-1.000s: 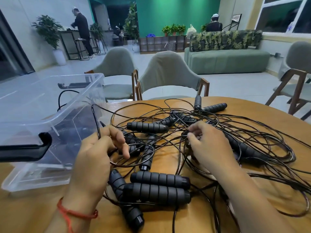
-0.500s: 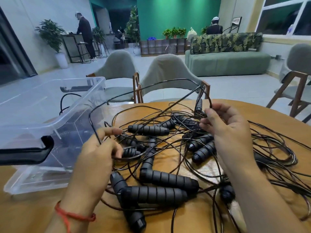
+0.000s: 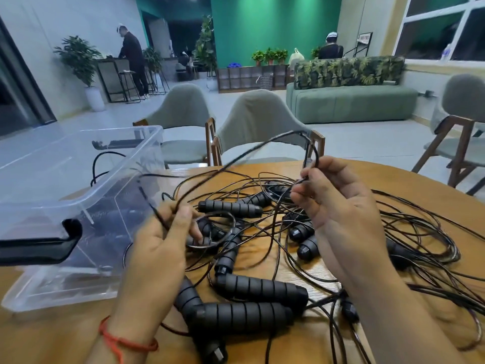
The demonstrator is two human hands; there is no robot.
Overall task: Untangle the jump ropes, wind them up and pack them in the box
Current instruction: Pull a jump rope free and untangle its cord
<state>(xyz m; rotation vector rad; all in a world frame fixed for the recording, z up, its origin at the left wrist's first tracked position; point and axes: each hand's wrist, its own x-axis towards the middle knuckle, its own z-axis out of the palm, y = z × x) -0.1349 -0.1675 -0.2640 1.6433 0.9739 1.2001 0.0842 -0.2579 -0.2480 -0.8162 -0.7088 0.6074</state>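
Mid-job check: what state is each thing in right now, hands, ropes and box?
left hand, grips the lifted cord
right hand, pinches the same cord, raised
lifted cord, arched between the hands, above the table
jump ropes, tangled heap on the table, not wound
box, open, no lid on it

Clear box [image 3: 78, 158] & its black latch [image 3: 39, 245] cut off by left edge. Left hand [image 3: 154, 253] & raised cord loop [image 3: 249, 151] blurred. Right hand [image 3: 338, 214] hides part of handles [image 3: 304, 231]. Cords [image 3: 433, 292] lower right run off frame; which cord joins which handle: can't tell.
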